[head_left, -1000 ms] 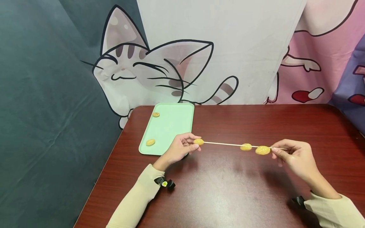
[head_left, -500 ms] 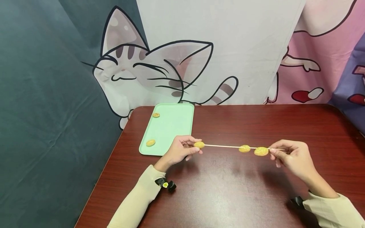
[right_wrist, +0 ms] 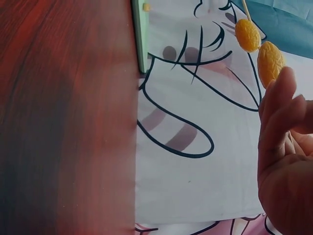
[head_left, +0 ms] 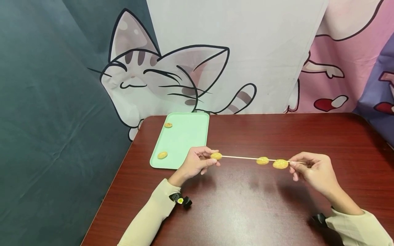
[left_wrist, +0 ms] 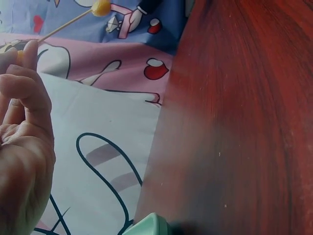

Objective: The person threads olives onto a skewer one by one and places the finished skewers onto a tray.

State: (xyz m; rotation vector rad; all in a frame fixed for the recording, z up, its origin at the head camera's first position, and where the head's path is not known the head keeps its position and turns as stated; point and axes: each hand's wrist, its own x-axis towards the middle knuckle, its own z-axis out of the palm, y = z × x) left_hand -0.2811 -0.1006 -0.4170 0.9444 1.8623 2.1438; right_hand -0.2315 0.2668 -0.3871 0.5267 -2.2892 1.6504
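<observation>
A thin wooden skewer [head_left: 238, 157] is held level above the table between both hands. My left hand [head_left: 197, 160] pinches a yellow oval fruit [head_left: 216, 156] at the skewer's left end, between thumb and fingers. Near the other end, my right hand [head_left: 314, 169] pinches the skewer, whose tail shows past the fingers. Threaded beside the right fingertips is a wrinkled yellow fruit [head_left: 280, 164], with a smaller-looking one [head_left: 262, 160] just left of it. The right wrist view shows these two fruits [right_wrist: 271, 63] close together. Whether the skewer's tip passes through the left fruit is hidden.
A pale green tray [head_left: 187, 131] lies at the table's back left, partly behind the left hand. Two more yellow fruits rest on it, one at the back [head_left: 168, 125] and one at the front [head_left: 162, 155]. A cartoon cloth [head_left: 267, 51] hangs behind the brown table [head_left: 246, 205].
Both hands have come slightly closer together and a little lower in view. The gap between the left fruit and the other two on the skewer has narrowed somewhat.
</observation>
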